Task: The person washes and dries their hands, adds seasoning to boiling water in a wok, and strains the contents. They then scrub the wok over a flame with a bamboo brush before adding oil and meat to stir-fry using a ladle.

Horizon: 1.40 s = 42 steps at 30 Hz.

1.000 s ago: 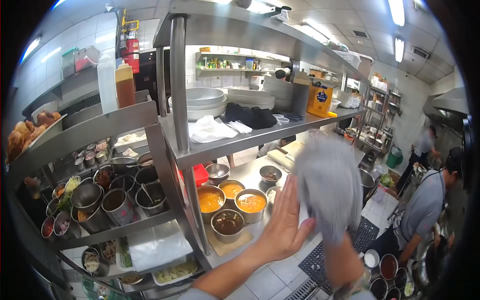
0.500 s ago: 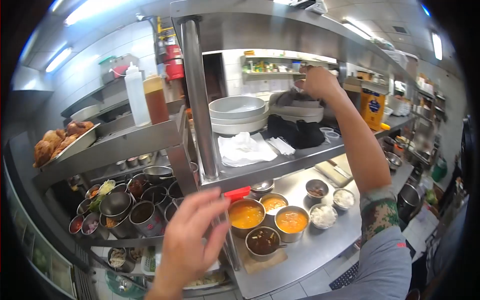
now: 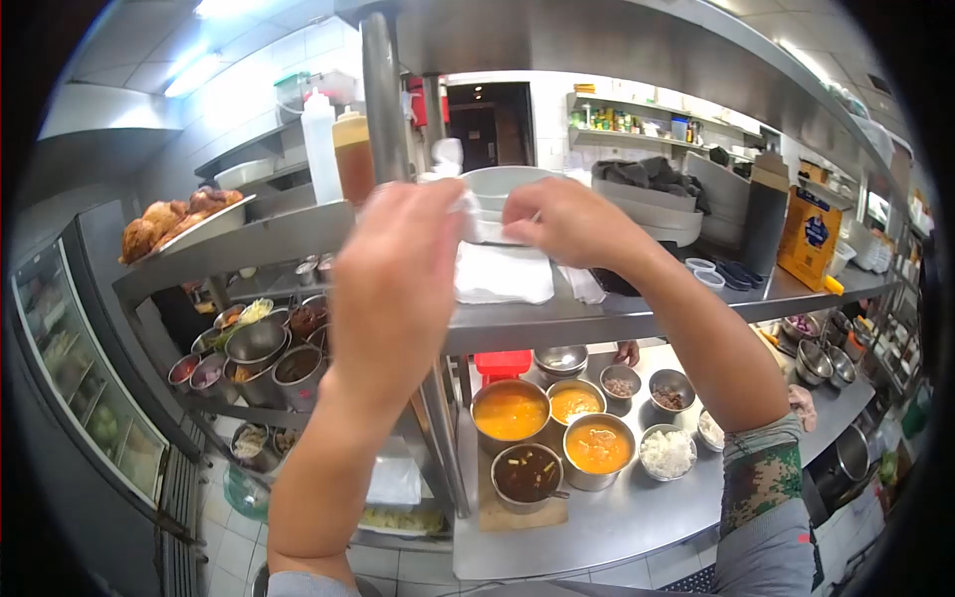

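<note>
Over a steel kitchen shelf (image 3: pixel 587 322), left fingers (image 3: pixel 430 204) pinch white cloth (image 3: pixel 448 155); whether right fingers (image 3: pixel 529 204) meet is unclear.

- Three metal pots (image 3: pixel 594 482): orange contents, standing on the steel desk (image 3: pixel 637 532).
- Yellow box (image 3: pixel 809 239): upright, at right.
- Two squeeze bottles (image 3: pixel 320 149): upright, side by side.
- Glass-door fridge (image 3: pixel 95 388): far left.
</note>
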Each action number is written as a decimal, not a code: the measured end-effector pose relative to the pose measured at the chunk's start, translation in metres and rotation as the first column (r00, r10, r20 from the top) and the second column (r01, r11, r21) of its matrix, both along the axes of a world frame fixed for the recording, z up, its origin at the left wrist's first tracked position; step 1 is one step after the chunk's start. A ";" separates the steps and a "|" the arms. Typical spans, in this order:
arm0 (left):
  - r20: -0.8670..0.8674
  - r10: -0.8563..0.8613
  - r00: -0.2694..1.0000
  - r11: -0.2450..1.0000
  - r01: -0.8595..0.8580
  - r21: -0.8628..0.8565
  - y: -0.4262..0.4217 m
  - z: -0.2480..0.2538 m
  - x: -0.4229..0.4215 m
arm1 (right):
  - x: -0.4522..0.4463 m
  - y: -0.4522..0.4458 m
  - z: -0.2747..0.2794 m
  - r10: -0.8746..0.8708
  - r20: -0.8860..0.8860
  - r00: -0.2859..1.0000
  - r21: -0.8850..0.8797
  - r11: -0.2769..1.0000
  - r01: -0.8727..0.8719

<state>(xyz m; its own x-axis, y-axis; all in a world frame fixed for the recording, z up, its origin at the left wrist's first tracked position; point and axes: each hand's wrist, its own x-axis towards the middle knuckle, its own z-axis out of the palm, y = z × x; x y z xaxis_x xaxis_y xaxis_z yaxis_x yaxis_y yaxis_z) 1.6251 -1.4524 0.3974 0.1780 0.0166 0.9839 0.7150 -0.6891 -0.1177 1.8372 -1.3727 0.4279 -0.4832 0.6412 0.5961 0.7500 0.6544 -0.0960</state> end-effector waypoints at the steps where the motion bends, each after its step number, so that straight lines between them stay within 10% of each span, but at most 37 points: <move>1: 0.054 0.028 0.998 0.999 -0.027 -0.026 -0.020 -0.005 -0.014 | -0.010 0.003 -0.006 0.044 0.074 0.996 -0.076 0.996 -0.038; 6: 0.561 -0.112 0.820 0.981 0.181 -0.068 -0.087 -0.092 -0.109 | -0.042 0.021 -0.022 0.026 0.306 0.952 -0.159 0.987 0.025; 12: 0.852 0.354 0.386 0.922 -0.294 -0.250 -0.190 -0.257 -0.333 | -0.042 0.028 -0.030 -0.112 0.181 0.977 -0.064 0.990 0.126; 17: 0.803 0.594 0.048 0.754 -0.382 -0.534 -0.217 -0.386 -0.468 | -0.029 0.032 -0.042 -0.287 0.029 0.958 0.086 0.955 0.283; 21: 0.746 0.665 0.030 0.702 -0.368 -0.610 -0.135 -0.449 -0.571 | -0.034 -0.020 -0.082 -0.299 -0.125 0.946 0.185 0.930 0.318; 25: 0.286 0.958 0.030 0.282 -0.287 -0.915 -0.017 -0.505 -0.688 | -0.046 -0.092 -0.141 -0.294 -0.285 0.913 0.118 0.934 0.337; 28: 0.511 0.859 -0.030 0.440 -0.468 -0.767 0.016 -0.475 -0.680 | -0.070 -0.141 -0.178 -0.279 -0.403 0.872 -0.017 0.955 0.298; 31: 0.848 0.385 0.363 0.912 -0.293 -0.288 -0.025 -0.342 -0.502 | -0.118 -0.174 -0.202 -0.174 -0.599 0.782 -0.136 0.984 0.115; 34: 0.770 0.172 0.615 0.984 -0.068 -0.165 -0.037 -0.289 -0.321 | -0.191 -0.184 -0.210 0.109 -0.617 0.779 -0.056 0.982 -0.181; 37: 0.425 -0.359 0.831 0.802 0.508 -0.315 -0.043 -0.243 -0.205 | -0.226 -0.190 -0.194 0.225 -0.193 0.955 -0.258 0.927 -0.271; 39: 0.079 -0.493 0.866 0.741 0.466 -0.484 -0.053 -0.223 -0.170 | -0.217 -0.215 -0.200 0.012 0.167 0.986 -0.542 0.836 0.081; 42: -0.161 -0.815 0.557 0.477 0.488 -0.731 -0.071 -0.204 -0.122 | -0.172 -0.248 -0.216 0.025 0.158 0.987 -0.552 0.831 0.067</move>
